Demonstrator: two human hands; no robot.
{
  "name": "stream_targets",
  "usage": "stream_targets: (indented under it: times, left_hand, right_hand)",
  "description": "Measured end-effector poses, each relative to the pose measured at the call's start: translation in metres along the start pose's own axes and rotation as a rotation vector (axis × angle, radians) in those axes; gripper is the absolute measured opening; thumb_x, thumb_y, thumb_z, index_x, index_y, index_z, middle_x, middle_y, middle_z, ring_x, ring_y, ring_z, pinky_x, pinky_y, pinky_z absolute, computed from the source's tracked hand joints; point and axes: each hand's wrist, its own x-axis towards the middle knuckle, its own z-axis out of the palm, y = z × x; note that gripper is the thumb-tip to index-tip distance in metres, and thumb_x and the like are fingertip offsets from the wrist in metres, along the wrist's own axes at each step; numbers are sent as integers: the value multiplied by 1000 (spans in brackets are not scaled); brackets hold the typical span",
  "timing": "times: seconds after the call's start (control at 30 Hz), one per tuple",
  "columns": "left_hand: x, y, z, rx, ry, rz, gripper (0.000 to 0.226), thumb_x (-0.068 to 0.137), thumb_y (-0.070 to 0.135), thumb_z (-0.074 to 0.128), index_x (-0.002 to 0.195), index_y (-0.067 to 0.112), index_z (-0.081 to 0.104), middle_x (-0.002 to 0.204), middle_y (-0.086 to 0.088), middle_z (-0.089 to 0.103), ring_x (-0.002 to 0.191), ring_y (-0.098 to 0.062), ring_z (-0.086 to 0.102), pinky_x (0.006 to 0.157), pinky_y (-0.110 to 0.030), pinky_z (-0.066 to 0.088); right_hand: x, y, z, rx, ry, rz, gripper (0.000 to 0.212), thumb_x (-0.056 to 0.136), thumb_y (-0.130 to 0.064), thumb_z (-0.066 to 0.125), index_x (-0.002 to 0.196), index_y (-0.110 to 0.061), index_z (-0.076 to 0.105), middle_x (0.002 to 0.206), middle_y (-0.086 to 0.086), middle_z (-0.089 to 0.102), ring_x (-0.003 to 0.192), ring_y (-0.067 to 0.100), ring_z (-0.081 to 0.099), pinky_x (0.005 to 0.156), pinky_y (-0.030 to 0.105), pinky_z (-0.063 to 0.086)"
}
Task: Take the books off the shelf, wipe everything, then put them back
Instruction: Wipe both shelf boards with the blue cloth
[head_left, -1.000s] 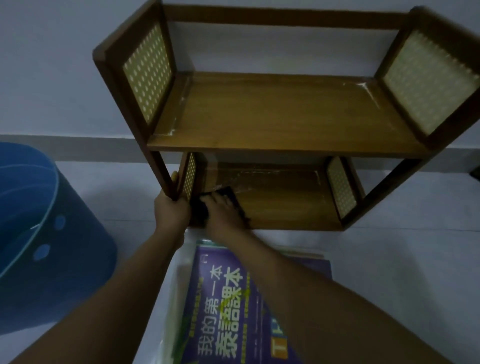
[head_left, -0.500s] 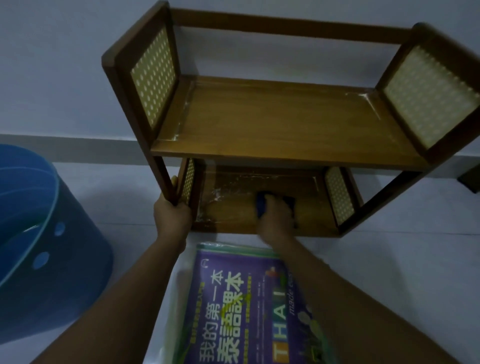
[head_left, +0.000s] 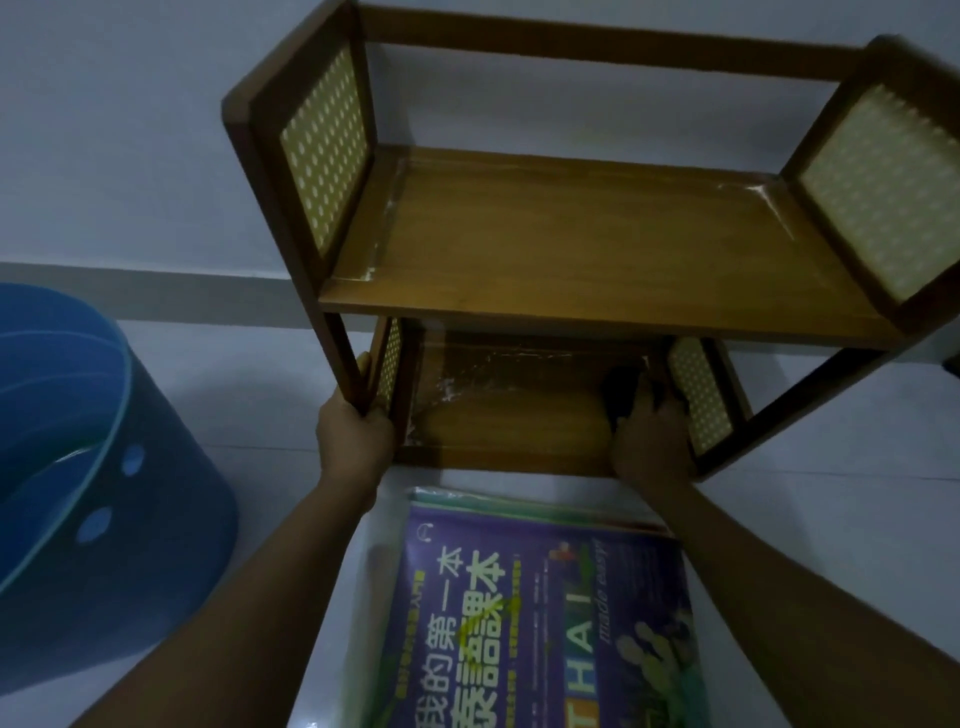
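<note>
A small two-tier wooden shelf (head_left: 571, 244) with woven side panels stands on the white floor against the wall, and both tiers hold no books. My left hand (head_left: 353, 436) grips its lower left post. My right hand (head_left: 649, 436) presses a dark cloth (head_left: 621, 392) onto the lower board at its right end, beside the right woven panel. A wet streak shows across the lower board. A stack of books (head_left: 524, 613) with a purple cover on top lies flat on the floor in front of the shelf, between my forearms.
A large blue bucket (head_left: 78, 493) stands on the floor to the left of the shelf. The grey wall and its skirting run behind the shelf. White floor tiles stretch out to the right.
My right hand has slid the cloth along the lower board from its left end to its right end. My left hand has kept its hold on the post.
</note>
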Motion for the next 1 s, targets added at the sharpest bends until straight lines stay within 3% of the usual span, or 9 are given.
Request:
stream_targets:
  times: [0.17, 0.23, 0.3, 0.4, 0.47, 0.57, 0.77, 0.9, 1.0]
  left_hand:
    - [4, -2, -6, 3, -35, 7, 52, 94, -4, 42, 141, 19, 44, 120, -6, 63, 101, -24, 63, 80, -41, 56]
    - [5, -4, -5, 8, -34, 18, 50, 95, -3, 42, 140, 17, 46, 119, -7, 64, 101, -24, 63, 78, -39, 56]
    - [3, -4, -4, 16, -6, 55, 50, 94, -3, 43, 139, 17, 46, 118, -8, 64, 102, -25, 62, 78, -40, 56]
    - [1, -3, 1, 16, 56, 97, 54, 92, -5, 46, 140, 17, 46, 115, -7, 63, 99, -22, 62, 73, -33, 55]
    - [0, -2, 5, -1, 80, 83, 54, 91, -4, 48, 140, 18, 46, 120, -7, 63, 106, -24, 61, 81, -40, 56]
    - [-2, -1, 8, -30, 118, 40, 57, 88, -8, 47, 138, 18, 49, 121, -8, 63, 111, -25, 60, 92, -49, 53]
    - [-7, 1, 6, 25, 78, -3, 59, 89, -7, 43, 141, 23, 44, 121, -5, 61, 111, -30, 58, 91, -50, 52]
    - [-6, 3, 0, 29, 27, -20, 58, 92, -5, 42, 142, 22, 42, 127, -7, 60, 113, -29, 57, 93, -52, 51]
    - [-7, 7, 0, 32, 6, -23, 57, 92, -5, 41, 142, 21, 42, 127, -8, 60, 111, -29, 58, 90, -48, 52]
  right_hand:
    - [40, -84, 35, -50, -187, 140, 66, 93, -23, 44, 151, -21, 12, 155, 14, 19, 143, 37, 17, 110, 55, 28]
    - [25, -136, 50, 41, -298, 44, 63, 93, -23, 47, 149, -27, 19, 153, 11, 23, 141, 36, 22, 109, 56, 31]
    - [-13, -187, 62, 167, -442, -177, 59, 92, -24, 47, 146, -26, 24, 151, 12, 26, 139, 36, 27, 108, 56, 32]
    - [-52, -222, 62, 162, -538, -304, 64, 93, -32, 47, 149, -26, 16, 159, 11, 9, 146, 37, 3, 115, 56, 16]
    - [-60, -213, 57, 180, -546, -299, 62, 91, -33, 52, 146, -25, 23, 157, 10, 16, 145, 36, 7, 115, 55, 18]
    - [-87, -185, 48, 235, -611, -412, 52, 88, -22, 57, 136, -23, 38, 146, 7, 37, 139, 33, 26, 112, 50, 27]
    - [-82, -137, 5, 154, -635, -508, 63, 90, -9, 55, 146, -24, 31, 156, 5, 27, 141, 28, 27, 110, 41, 34]
    - [-41, -36, -20, 78, -475, -260, 59, 91, -5, 52, 145, -18, 33, 151, 13, 32, 133, 34, 38, 106, 45, 38]
    - [-21, 19, -35, -30, -398, -119, 62, 94, -9, 50, 149, -11, 21, 150, 20, 29, 132, 36, 37, 105, 44, 38]
